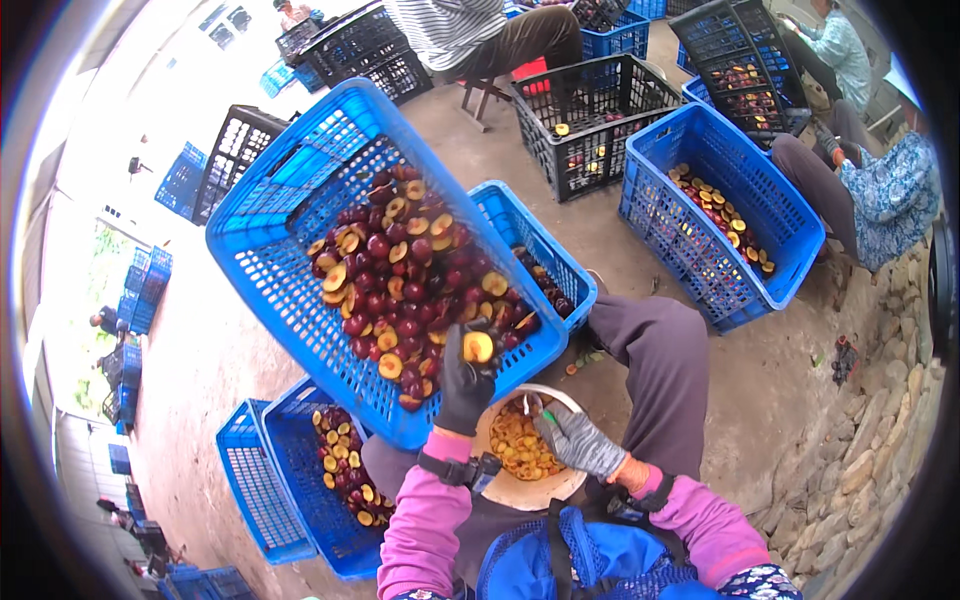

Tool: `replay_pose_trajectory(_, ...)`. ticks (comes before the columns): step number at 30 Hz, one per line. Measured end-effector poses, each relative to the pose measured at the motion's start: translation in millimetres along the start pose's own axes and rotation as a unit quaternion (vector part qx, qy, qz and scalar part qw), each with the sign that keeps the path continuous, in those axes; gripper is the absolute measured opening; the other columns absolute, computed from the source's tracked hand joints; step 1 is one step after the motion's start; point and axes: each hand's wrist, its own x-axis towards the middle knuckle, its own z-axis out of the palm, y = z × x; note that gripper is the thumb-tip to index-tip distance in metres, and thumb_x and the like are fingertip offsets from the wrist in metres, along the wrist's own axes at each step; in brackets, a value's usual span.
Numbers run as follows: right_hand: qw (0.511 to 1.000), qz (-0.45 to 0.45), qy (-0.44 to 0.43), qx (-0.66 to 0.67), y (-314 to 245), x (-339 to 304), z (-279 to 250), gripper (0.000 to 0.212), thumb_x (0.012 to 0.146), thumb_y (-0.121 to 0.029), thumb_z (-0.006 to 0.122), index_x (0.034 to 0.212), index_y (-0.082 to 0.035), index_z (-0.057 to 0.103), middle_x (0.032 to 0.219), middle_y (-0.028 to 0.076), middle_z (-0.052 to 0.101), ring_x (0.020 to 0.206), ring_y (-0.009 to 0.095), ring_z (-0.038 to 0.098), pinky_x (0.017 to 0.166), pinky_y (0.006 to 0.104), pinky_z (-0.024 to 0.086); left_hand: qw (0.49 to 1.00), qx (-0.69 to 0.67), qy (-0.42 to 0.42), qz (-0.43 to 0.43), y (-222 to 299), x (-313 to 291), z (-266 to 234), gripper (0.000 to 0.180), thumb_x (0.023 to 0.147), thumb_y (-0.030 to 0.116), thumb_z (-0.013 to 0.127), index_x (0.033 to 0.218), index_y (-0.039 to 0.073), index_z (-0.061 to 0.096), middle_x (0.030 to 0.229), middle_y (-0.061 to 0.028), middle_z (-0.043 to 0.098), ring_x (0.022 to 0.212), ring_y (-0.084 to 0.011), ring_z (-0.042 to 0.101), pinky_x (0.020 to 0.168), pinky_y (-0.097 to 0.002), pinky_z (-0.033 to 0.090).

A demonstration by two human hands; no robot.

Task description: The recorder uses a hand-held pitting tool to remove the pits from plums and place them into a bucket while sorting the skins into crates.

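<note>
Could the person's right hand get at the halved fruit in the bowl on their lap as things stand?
Probably yes. The right hand, in a grey glove, is already at the rim of the bowl, right beside the pits piled inside, with nothing lying over them. The left hand is off at the blue crate, holding a halved plum.

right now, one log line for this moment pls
left hand: holds halved plum over tilted blue crate | right hand: small tool at bowl of pits | seated

Soft, even daylight filled the scene, with only faint shadows on the ground. The upper left of the frame was blown out to white (detail lost), and fisheye bending curved edges toward the dark rim.
</note>
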Motion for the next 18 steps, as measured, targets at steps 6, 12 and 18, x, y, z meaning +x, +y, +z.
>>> replay_pose_trajectory(6, 0.967, 0.136, -0.074, 0.204, -35, 47, -64, 0.033, 0.087, -0.023, 0.052, 0.113, -0.003, 0.051, 0.092, 0.022, 0.059, 0.080, 0.041, 0.057, 0.063, 0.0461, 0.046, 0.997, -0.032, 0.039, -0.059, 54, -65, 14, 0.024, 0.083, -0.008, 0.047, 0.105, -0.003, 0.040, 0.089, -0.0115, 0.056, 0.078, -0.0182, 0.059, 0.069, -0.0283, 0.050)
replay_pose_trajectory(12, 0.948, 0.215, -0.157, 0.178, -43, 40, -76, 0.031, 0.089, -0.029, 0.048, 0.103, -0.002, 0.051, 0.078, 0.024, 0.059, 0.067, 0.042, 0.056, 0.056, 0.0499, 0.044, 0.995, 0.021, 0.070, 0.072, 69, -93, 37, 0.059, 0.075, -0.018, 0.041, 0.129, -0.007, 0.021, 0.095, -0.0173, 0.056, 0.084, -0.0234, 0.059, 0.078, -0.0323, 0.049)
replay_pose_trajectory(18, 0.973, 0.110, -0.113, 0.166, -40, 15, -54, 0.029, 0.092, -0.027, 0.041, 0.099, -0.002, 0.053, 0.063, 0.019, 0.054, 0.055, 0.035, 0.055, 0.051, 0.0459, 0.042, 0.996, 0.050, 0.055, 0.042, 75, -97, 43, 0.059, 0.076, -0.015, 0.048, 0.128, -0.006, 0.023, 0.092, -0.0157, 0.056, 0.081, -0.0226, 0.058, 0.073, -0.0330, 0.049)
